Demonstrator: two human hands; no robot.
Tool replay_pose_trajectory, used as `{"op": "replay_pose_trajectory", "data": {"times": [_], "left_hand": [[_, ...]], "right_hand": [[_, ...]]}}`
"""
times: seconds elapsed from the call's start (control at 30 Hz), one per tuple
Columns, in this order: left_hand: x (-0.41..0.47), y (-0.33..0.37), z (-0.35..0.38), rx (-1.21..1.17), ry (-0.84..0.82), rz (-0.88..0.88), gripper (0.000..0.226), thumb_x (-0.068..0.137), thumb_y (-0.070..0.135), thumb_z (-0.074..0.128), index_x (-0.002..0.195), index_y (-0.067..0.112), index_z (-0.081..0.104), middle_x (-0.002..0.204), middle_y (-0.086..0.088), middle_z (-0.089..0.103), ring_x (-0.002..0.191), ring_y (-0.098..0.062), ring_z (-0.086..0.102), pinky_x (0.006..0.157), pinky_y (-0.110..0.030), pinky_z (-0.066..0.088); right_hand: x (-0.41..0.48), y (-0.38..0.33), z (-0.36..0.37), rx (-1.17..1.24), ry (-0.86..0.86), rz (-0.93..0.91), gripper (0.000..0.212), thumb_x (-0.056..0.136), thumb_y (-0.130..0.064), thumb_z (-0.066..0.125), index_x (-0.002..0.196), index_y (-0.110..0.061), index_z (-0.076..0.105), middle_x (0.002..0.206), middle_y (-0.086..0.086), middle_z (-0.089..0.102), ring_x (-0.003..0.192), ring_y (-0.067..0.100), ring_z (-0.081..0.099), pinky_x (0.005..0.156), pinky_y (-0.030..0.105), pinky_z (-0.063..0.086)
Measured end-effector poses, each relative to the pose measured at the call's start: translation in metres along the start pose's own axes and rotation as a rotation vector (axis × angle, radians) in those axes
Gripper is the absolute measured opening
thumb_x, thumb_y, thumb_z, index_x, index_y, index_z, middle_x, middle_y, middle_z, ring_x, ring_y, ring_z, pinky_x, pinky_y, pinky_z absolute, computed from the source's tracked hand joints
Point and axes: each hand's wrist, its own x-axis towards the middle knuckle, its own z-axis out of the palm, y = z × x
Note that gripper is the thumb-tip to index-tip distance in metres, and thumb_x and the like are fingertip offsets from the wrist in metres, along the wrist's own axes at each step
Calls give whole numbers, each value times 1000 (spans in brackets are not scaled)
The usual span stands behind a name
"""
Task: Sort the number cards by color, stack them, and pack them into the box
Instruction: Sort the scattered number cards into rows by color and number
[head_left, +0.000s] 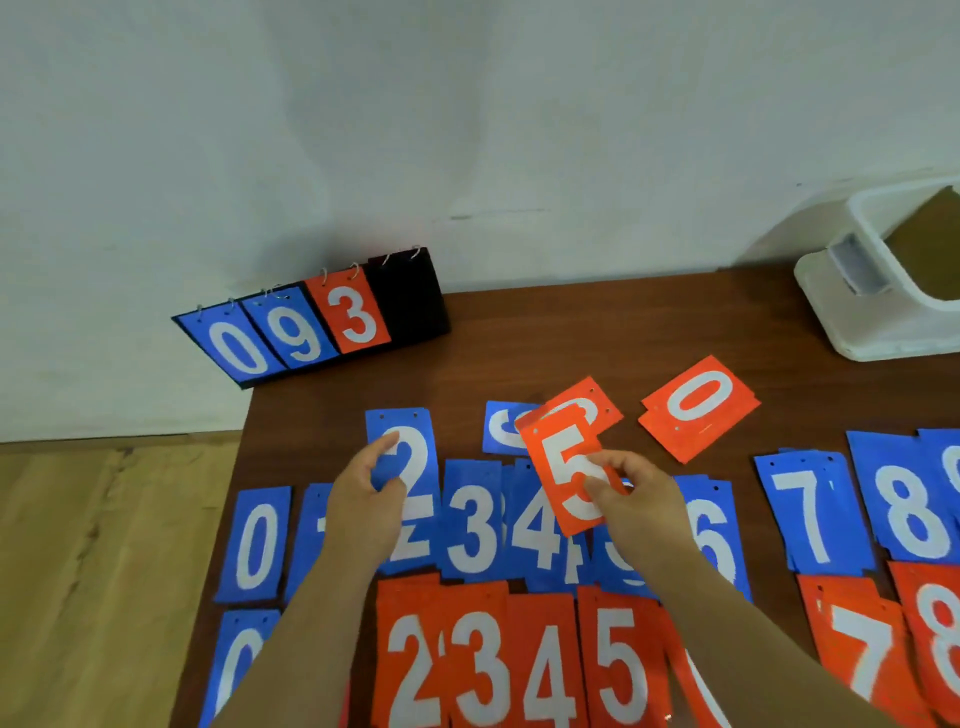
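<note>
Mostly flat, rectangular number cards (470, 519).

Blue cards (470, 525) in a row beyond red cards (483, 665); white box (878, 332), seemingly open, far right

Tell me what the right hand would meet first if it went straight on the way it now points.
The right hand pinches the red 5 card. Beyond that, it would probably meet the half-covered blue card, though depth is unclear.

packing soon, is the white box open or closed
Open. No lid covers the white box; its brown inside shows past the rim, though the frame cuts part off.
</note>
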Motion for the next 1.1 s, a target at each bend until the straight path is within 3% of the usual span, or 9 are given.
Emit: {"op": "replay_pose_trajectory", "data": {"times": [0.17,0.27,0.33,0.47,0.57,0.63,0.73,0.83,1.1], "left_hand": [[-18,-37,-22,54,18,13,55,97,2,56,139,37,54,112,-2,67,47,-6,53,41,-19,43],[-16,-56,-24,165,-19,75,52,98,10,61,142,35,52,138,4,53,97,-11,64,64,-17,53],[-8,-64,-21,254,-32,124,52,98,11,62,144,33,50,144,4,46,126,-15,52,87,-20,49],[5,-73,-6,495,-71,154,52,98,17,62,147,28,47,146,0,45,132,-17,47,95,-22,38],[3,-77,1,824,-22,166,59,92,33,71,145,33,46,149,-4,36,138,-24,36,107,-35,38],[-6,-73,3,809,14,169,58,91,40,72,143,34,47,155,-5,29,144,-27,27,113,-43,35],[-29,-55,11,442,-99,222,43,95,42,66,136,37,55,149,5,41,135,-15,40,103,-31,45],[-66,-31,27,-2,-352,100,35,99,39,62,133,41,56,134,14,53,116,-5,56,80,-16,48],[-105,-8,87,-35,-483,121,37,93,14,71,117,41,66,114,12,62,90,-8,68,71,-26,62]], "right_hand": [[-27,12,21,-45,-11,-46,20,94,-27,71,109,-38,63,114,-9,63,90,8,64,65,21,54],[-38,15,34,-102,-18,-67,21,95,-30,70,112,-39,61,111,-12,62,87,6,63,61,16,51],[-42,19,40,-92,-9,-69,21,94,-31,71,110,-39,62,108,-13,64,88,6,65,62,17,52],[-47,27,47,-97,28,-67,20,94,-31,71,106,-42,61,109,-11,63,90,7,64,59,17,51],[-49,29,49,-130,49,-52,22,95,-30,70,110,-42,60,114,-8,59,98,12,64,60,18,51],[-50,30,51,-130,55,-32,22,95,-30,70,111,-42,61,118,-7,58,105,17,64,62,20,53],[-57,29,49,-89,50,-32,20,96,-31,69,114,-38,65,121,-6,63,107,17,65,62,18,53],[-68,27,41,-43,33,-47,18,99,-30,64,115,-35,70,118,-8,69,107,14,67,73,23,59],[-98,50,-16,-64,11,-53,15,99,-19,63,99,-27,75,97,-13,76,89,7,72,74,20,59]]}}
